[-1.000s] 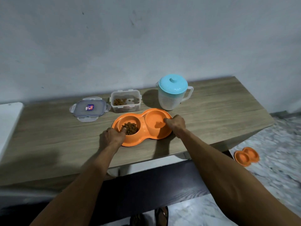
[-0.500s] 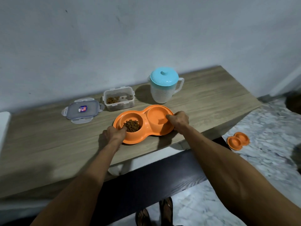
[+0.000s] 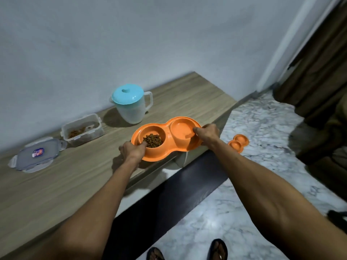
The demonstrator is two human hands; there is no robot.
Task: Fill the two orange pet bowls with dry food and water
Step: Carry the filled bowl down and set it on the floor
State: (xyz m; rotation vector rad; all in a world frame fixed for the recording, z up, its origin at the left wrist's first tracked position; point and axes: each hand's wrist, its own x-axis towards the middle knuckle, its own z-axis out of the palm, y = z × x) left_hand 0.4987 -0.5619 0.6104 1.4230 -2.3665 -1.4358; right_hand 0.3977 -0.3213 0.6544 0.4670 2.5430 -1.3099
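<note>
An orange double pet bowl [image 3: 168, 145] hangs partly over the wooden table's front edge, gripped at both ends. My left hand [image 3: 132, 150] holds its left rim, thumb beside the brown dry food [image 3: 153, 140] in the left cup. My right hand [image 3: 207, 133] grips the right rim; the right cup looks wet inside. A second orange double bowl [image 3: 238, 143] lies on the marble floor to the right. A clear pitcher with a blue lid [image 3: 131, 104] and an open container of dry food [image 3: 82, 129] stand behind on the table.
The container's lid [image 3: 36, 154] lies at the left on the wooden table [image 3: 56, 184]. White wall behind. Marble floor [image 3: 253, 194] to the right, with a brown curtain and dark furniture at the far right. My sandalled feet show at the bottom.
Both hands have carried the orange bowl right and toward the table's front edge, so it now overhangs. The view has swung right, showing more floor and the curtain.
</note>
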